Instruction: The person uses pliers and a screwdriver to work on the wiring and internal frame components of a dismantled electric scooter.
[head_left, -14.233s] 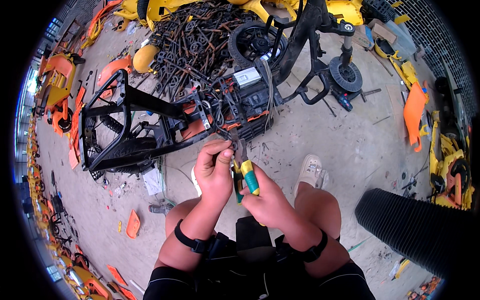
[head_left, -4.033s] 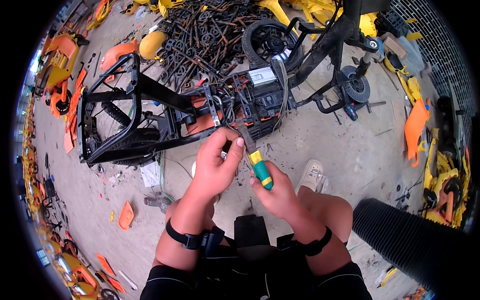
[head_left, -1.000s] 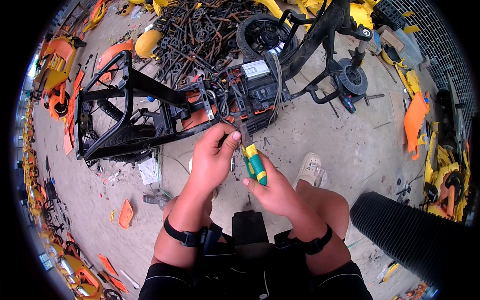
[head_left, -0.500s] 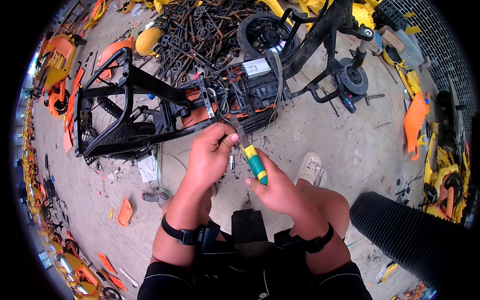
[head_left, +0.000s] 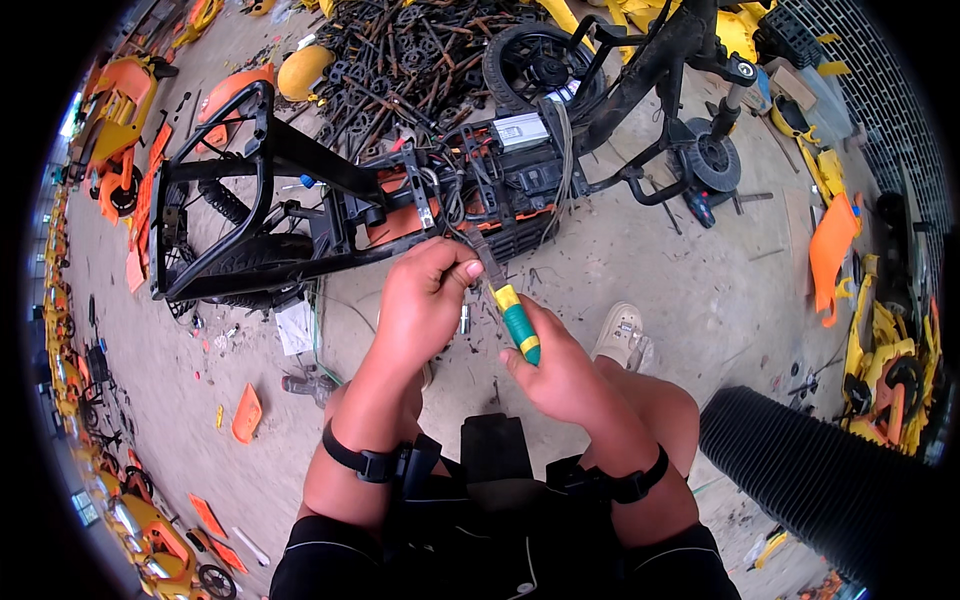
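Note:
My right hand (head_left: 540,355) grips pliers (head_left: 518,325) with green and yellow handles; their metal jaws point up toward cables (head_left: 455,195) on a stripped black scooter frame (head_left: 300,265). My left hand (head_left: 425,295) is closed in a pinch beside the jaws, at the frame's lower rail; whatever is between its fingertips is too small to make out. The frame carries a silver box (head_left: 518,130) and black units over orange panels (head_left: 395,215).
A heap of rusty metal parts (head_left: 390,70) and a loose wheel (head_left: 545,75) lie beyond the frame. A power drill (head_left: 700,205) is at the right. Orange panels (head_left: 835,255) and yellow bodywork line both sides. A black ribbed hose (head_left: 780,460) fills the lower right.
Both hands and the pliers sit slightly higher in the view than a second ago. The second green handle, visible then, is now mostly hidden. Both hands keep their grip.

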